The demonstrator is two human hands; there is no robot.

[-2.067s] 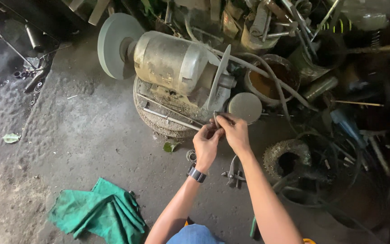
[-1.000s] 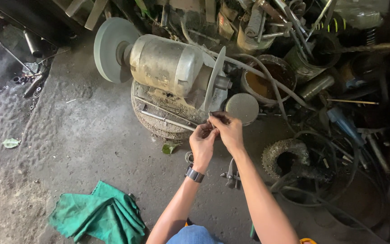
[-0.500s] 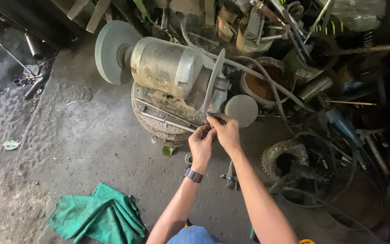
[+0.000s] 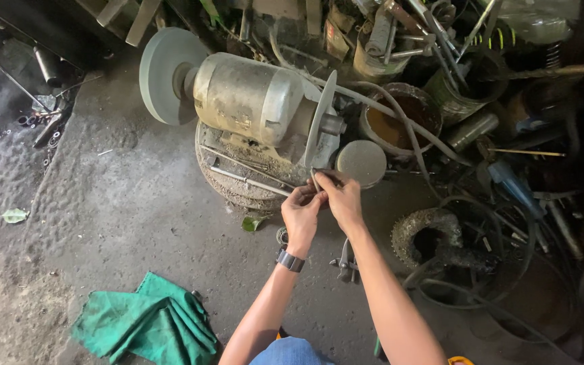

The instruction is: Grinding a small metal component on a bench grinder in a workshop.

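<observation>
Both hands, left (image 4: 301, 211) and right (image 4: 341, 196), pinched a small thin metal piece (image 4: 317, 180) against the thin grinding disc (image 4: 321, 119) of the bench grinder (image 4: 251, 94). I judged it stiff, light, sharp-edged, best held by its ends.

I find no screens, signs or cardboard packages here, and no label clear enough for me to make out. The nearest to packaging is a row of containers at about one o'clock from the hands: a round rusty open metal can with brown contents (image 4: 400, 122), just behind the grinder's thin disc; a dull grey-green cylindrical tin stuffed with metal rods (image 4: 464, 91) to its right; and a tan worn tin crammed with tools (image 4: 373, 57) at twelve o'clock, near the top edge.
</observation>
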